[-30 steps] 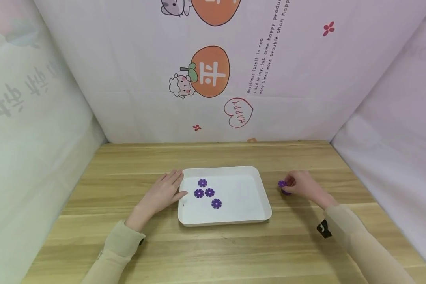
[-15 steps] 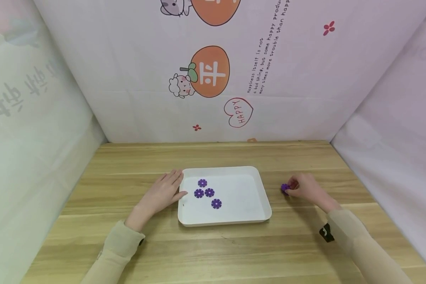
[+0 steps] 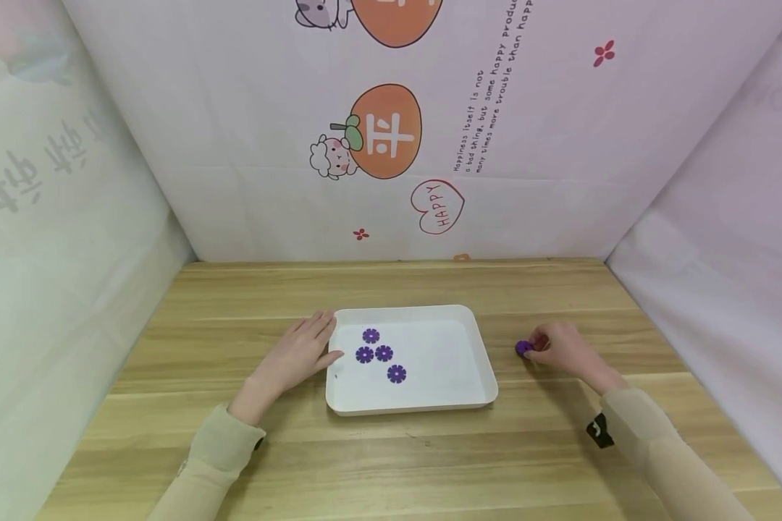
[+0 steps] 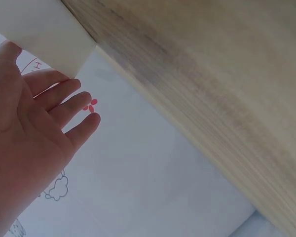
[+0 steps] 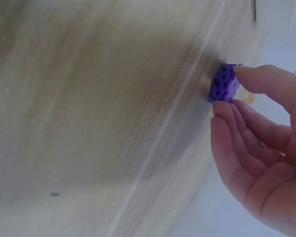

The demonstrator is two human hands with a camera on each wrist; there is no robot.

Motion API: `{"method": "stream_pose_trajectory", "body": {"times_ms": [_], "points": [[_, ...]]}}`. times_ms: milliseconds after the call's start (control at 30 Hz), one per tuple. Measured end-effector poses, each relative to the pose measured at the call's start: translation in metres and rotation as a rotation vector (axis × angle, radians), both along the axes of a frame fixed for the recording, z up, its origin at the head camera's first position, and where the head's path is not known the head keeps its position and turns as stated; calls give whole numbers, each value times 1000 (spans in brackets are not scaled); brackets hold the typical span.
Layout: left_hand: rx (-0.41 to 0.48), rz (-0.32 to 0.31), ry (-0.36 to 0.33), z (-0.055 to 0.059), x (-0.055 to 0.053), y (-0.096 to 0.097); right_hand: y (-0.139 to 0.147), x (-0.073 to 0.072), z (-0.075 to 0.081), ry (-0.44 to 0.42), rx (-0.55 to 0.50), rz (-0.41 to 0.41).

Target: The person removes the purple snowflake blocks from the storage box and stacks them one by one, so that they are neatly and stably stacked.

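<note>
In the head view, a white tray [image 3: 439, 362] lies on the wooden table, with several purple notched snowflake discs [image 3: 397, 374] flat in its left half. My left hand [image 3: 296, 352] rests along the tray's left edge, fingers straight and thumb over the rim. In the left wrist view that left hand [image 4: 39, 108] touches the tray wall [image 4: 49, 34]. Right of the tray, my right hand [image 3: 563, 352] pinches a small stack of purple snowflake discs [image 3: 523, 349]. The right wrist view shows this stack [image 5: 223, 83] between thumb and fingertips, close to the table surface.
White printed cloth [image 3: 541, 202] stands behind the table's back edge, with more white cloth at both sides. Wooden tabletop [image 3: 417, 463] surrounds the tray. A black strap piece [image 3: 600, 430] hangs by the right sleeve.
The discs at my right fingertips, spread apart a second ago, now sit together as one stack. My right hand has shifted slightly toward me. My left hand and the tray stay still.
</note>
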State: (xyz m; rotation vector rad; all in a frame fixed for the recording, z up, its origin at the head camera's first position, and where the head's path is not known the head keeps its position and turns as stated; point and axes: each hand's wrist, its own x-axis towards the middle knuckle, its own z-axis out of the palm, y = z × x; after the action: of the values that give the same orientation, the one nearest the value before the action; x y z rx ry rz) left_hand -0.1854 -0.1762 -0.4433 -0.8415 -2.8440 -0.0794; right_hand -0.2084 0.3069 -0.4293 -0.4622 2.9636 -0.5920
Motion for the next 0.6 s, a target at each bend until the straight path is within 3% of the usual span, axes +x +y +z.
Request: {"method": "stream_pose_trajectory", "body": {"times_ms": [433,600], "points": [[2,4,1,-1,0,0,5,0,-3,42,-27,29],[10,2,0,-2,-1,0,3,0,-2,15,-13,7]]}}
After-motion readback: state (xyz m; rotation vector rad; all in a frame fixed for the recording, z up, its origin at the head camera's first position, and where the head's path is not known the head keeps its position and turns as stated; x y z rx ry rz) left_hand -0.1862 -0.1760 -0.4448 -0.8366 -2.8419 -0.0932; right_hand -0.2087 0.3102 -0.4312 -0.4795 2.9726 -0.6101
